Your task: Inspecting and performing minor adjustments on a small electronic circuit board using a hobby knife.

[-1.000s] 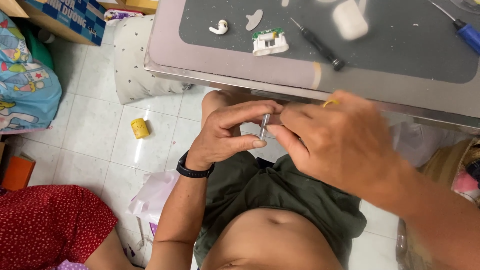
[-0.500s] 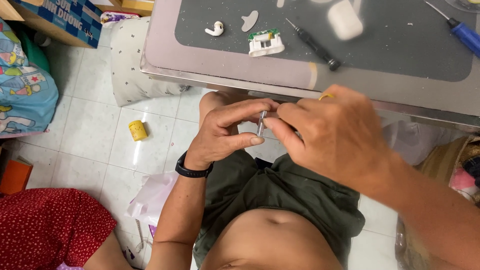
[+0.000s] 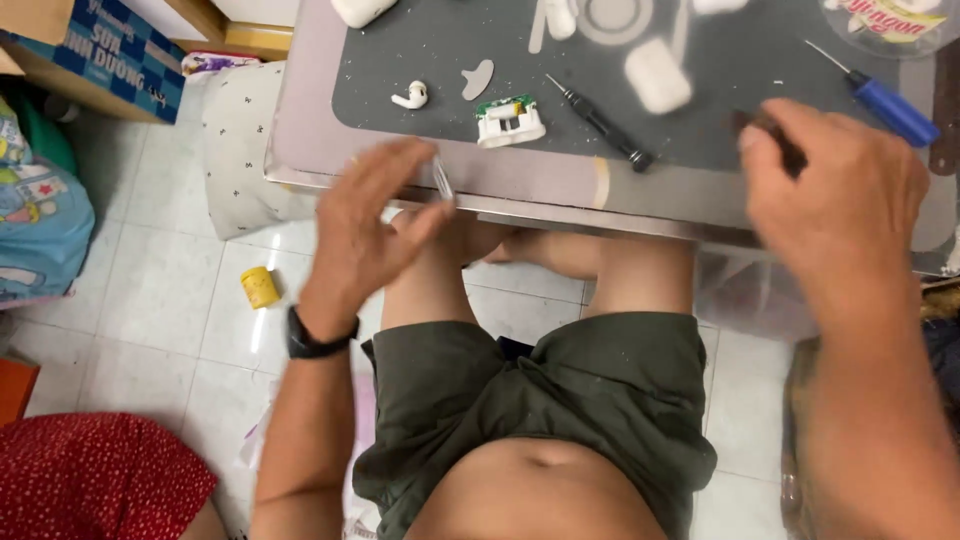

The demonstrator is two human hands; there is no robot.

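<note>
At the lower edge of the grey table (image 3: pixel 300 150), near the centre of the frame, the left hand (image 3: pixel 365 225) pinches a small thin silvery part (image 3: pixel 441 180) between thumb and forefinger, its other fingers spread loose; a black watch (image 3: pixel 315 335) sits on that wrist. Over at the upper right, the right hand (image 3: pixel 840 205) is closed around a dark slim tool (image 3: pixel 770 135), though motion blur hides most of it. On the dark grey work mat (image 3: pixel 720 90) lie a white earbud (image 3: pixel 411 97) at upper left, a small white block with a green circuit board (image 3: pixel 511 120) beside it, a black screwdriver (image 3: pixel 600 122), a white rounded charging case (image 3: pixel 657 75) and a blue-handled screwdriver (image 3: pixel 885 100) at far right. Down on the tiled floor (image 3: pixel 160 290) at the left sits a small yellow object (image 3: pixel 260 287).
</note>
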